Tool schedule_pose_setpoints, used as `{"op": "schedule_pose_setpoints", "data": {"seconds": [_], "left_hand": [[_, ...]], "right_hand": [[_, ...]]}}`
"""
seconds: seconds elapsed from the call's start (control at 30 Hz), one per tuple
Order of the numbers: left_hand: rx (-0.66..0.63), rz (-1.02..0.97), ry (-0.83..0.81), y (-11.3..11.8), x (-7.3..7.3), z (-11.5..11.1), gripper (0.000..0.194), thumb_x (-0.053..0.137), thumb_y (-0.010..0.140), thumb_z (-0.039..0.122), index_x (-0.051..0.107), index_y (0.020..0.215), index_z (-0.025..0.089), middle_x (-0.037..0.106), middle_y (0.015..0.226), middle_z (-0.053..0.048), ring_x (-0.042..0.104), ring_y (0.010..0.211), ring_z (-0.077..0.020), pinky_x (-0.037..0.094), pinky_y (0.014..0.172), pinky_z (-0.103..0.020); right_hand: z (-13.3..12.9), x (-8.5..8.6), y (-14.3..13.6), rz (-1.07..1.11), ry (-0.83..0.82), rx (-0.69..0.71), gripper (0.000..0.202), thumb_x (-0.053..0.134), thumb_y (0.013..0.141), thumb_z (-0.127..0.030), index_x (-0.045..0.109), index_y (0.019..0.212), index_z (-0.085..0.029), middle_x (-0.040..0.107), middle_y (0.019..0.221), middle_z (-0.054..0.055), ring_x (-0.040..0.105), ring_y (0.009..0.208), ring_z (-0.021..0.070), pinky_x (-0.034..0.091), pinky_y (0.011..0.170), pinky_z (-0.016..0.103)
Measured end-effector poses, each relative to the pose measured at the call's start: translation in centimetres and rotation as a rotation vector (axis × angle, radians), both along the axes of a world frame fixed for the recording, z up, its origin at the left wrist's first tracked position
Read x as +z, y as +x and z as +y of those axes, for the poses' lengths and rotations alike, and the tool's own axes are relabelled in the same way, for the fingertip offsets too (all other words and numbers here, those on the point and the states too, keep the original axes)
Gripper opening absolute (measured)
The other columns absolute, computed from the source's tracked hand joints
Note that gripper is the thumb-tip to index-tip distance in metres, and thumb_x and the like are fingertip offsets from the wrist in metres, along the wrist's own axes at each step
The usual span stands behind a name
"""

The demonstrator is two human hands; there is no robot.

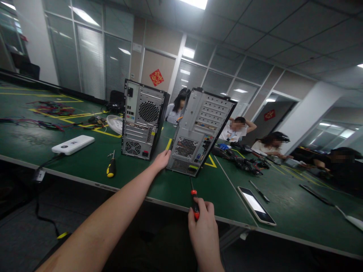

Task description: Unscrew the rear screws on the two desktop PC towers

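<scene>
Red-and-black, our screwdriver (pixel 193 193) sits in the curled fingers of our right hand (pixel 204 224), shaft pointing forward at the foot of the computer case (pixel 191 130) on the tabletop (pixel 161 185), while our left hand (pixel 162 160), how far curled we cannot tell, touches that case's left side.

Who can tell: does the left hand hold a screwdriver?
No, the left hand touches a computer case; the right hand holds a screwdriver.

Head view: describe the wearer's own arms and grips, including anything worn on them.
The left grip and right grip are ungloved human hands. The left arm shows no sleeve, watch or bracelet. Only the wrist end of the right arm is in view, also uncovered. I see no rings or cables on either.
</scene>
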State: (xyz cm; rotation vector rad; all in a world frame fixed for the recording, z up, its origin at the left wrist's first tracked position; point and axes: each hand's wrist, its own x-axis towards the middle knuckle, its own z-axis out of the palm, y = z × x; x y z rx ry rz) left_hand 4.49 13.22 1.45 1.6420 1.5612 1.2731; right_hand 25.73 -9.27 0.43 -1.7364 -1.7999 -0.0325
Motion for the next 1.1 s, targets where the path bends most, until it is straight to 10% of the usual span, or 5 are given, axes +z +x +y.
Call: {"op": "schedule_pose_setpoints", "data": {"seconds": [1.1], "left_hand": [[-0.002,0.003,-0.004,0.0,-0.13,0.11,0.051,0.033,0.103,0.05,0.072,0.118,0.02,0.073,0.128,-0.012,0.066,0.122,-0.0291,0.05,0.103,-0.038]], "right_hand": [[0.05,-0.13,0.3,-0.033,0.06,-0.003,0.034,0.047,0.093,-0.016,0.068,0.119,-0.022,0.056,0.111,0.009,0.067,0.079,0.0194,0.054,0.069,0.031]]}}
